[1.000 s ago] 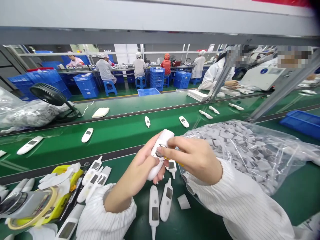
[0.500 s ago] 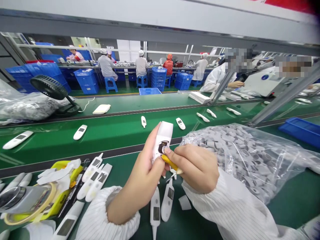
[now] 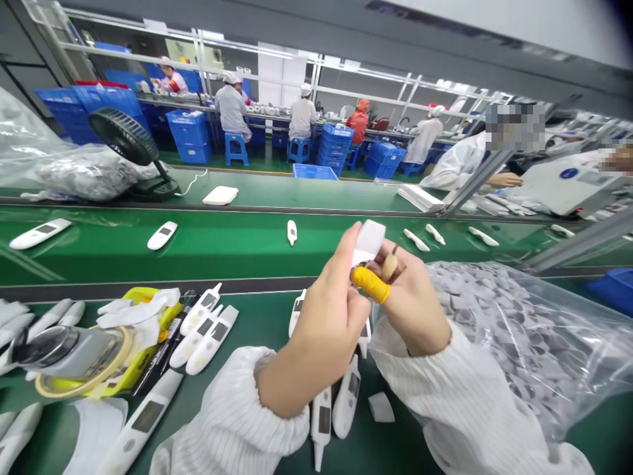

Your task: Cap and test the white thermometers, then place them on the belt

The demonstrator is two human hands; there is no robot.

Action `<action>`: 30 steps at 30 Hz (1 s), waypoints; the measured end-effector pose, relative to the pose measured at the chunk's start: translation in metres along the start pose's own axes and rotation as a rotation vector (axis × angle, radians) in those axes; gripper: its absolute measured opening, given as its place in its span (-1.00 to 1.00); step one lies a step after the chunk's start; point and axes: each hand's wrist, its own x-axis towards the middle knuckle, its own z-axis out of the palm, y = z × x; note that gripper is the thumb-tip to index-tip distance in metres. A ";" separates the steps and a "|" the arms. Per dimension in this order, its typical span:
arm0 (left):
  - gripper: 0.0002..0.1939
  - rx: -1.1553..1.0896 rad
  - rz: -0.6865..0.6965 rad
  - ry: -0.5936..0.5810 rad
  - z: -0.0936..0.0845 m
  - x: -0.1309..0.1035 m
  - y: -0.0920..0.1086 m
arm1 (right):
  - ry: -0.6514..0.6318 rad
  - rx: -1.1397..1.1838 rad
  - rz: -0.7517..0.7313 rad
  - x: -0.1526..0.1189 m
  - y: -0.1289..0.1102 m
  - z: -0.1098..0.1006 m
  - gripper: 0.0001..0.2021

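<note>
My left hand [image 3: 324, 323] is closed around a white digital thermometer [image 3: 370, 239], whose wide end points up. My right hand [image 3: 418, 300] curls around its far side. A yellow finger cot [image 3: 370, 284] covers the right thumb, which presses at the thermometer's lower part. Among the right fingers shows a small beige piece [image 3: 390, 265] with a thin dark tip; its kind is unclear. The fingers hide the thermometer's compartment. Below the hands lie more thermometers [image 3: 347, 399] and a loose grey-white cap [image 3: 381, 408].
At the right lies a clear bag [image 3: 519, 330] of grey-white caps. Thermometers [image 3: 291, 233] lie spaced along the green belt [image 3: 237, 254]. On the left are a yellow tray [image 3: 131, 359] with tape and pens, and several thermometers [image 3: 212, 340]. A black fan [image 3: 123, 138] stands behind; co-workers sit beyond.
My view has shifted, and both hands appear further right. The thermometer has turned, hiding the open compartment and silver disc seen before. My right fingers have moved to its far side, thumb nearer me.
</note>
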 end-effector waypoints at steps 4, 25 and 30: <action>-0.28 -0.194 -0.052 0.119 -0.022 0.011 -0.008 | -0.319 0.052 0.040 0.053 0.029 0.011 -0.49; -0.23 0.146 -0.042 0.610 -0.087 0.028 -0.031 | -0.536 0.208 -0.249 0.102 0.031 0.057 -0.48; -0.22 -0.232 -0.022 0.572 -0.100 0.029 -0.024 | -0.278 -0.157 -0.481 0.127 0.043 0.056 -0.65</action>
